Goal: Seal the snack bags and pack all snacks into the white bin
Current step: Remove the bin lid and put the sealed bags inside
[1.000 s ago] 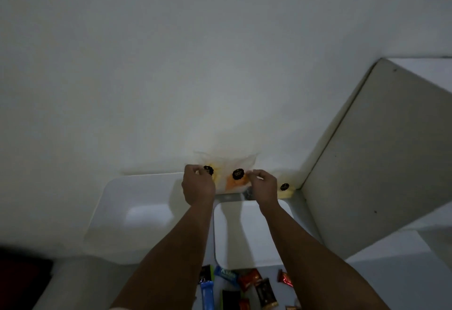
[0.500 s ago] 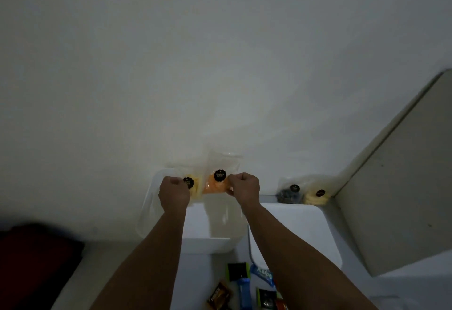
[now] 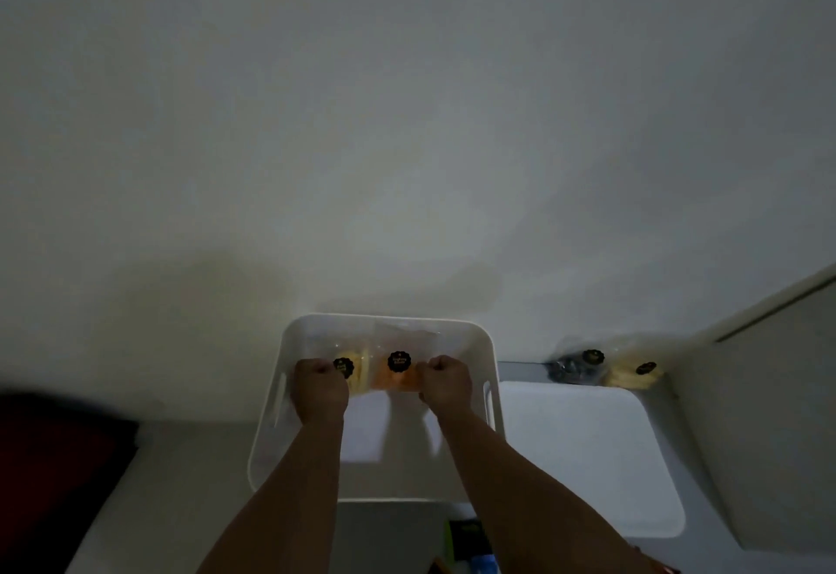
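**Two snack bags lowered into the white bin**

Since the earlier frame, both hands and the bags held in them have been brought down from in front of the wall into the white bin (image 3: 389,410), which is now seen whole from above. The yellow snack bag (image 3: 354,370) is gripped by the left hand (image 3: 320,389) and the orange snack bag (image 3: 397,375) by the right hand (image 3: 445,382), each grip closed as a fist on a bag's lower edge. The two clear bags are held upright and side by side, touching, against the bin's far wall, their tops pointing up. A round black label is carried on each; its gold writing is too small to be read.

The bin is set on a pale desk (image 3: 190,460) against a plain white wall. Just right of it a white lid (image 3: 588,460) is laid flat. Beyond the lid, in the corner, a dark snack bag (image 3: 574,367) and a pale yellow snack bag (image 3: 633,374) are leaned on the wall, likewise labelled. Wrapped snacks (image 3: 470,546) are partly seen at the bottom edge.
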`<state>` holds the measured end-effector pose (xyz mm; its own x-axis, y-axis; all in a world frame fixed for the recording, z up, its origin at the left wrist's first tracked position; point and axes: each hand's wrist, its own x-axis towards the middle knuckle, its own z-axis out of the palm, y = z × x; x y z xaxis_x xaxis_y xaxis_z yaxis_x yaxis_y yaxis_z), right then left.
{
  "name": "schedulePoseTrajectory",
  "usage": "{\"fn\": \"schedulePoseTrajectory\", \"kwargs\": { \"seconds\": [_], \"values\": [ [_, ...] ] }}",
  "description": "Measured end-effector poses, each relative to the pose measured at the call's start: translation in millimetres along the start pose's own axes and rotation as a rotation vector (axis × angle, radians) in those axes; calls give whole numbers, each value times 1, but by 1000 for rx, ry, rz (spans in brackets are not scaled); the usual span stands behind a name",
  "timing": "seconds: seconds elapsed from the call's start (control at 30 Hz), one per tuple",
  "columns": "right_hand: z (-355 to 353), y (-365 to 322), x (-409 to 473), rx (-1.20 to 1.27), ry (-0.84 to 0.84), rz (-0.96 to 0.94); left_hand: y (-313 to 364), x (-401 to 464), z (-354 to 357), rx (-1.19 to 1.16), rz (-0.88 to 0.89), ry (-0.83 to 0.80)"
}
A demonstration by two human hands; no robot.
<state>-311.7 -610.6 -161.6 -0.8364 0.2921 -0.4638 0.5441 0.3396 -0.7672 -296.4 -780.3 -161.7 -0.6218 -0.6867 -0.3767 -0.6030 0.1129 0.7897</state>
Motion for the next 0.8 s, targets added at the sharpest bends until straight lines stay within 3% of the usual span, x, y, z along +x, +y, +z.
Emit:
{"fn": "schedulePoseTrajectory", "kwargs": {
  "seconds": [0.3, 0.6, 0.8],
  "values": [
    [29, 12, 16, -165, -163, -33, -10, 9, 15, -151, -97, 47],
    [4, -5, -11, -370, -234, -78, -3, -26, -3, -143, -139, 53],
    [-49, -27, -49, -192, -175, -262, 43, -90, -17, -3, 68, 7]
  ]
}}
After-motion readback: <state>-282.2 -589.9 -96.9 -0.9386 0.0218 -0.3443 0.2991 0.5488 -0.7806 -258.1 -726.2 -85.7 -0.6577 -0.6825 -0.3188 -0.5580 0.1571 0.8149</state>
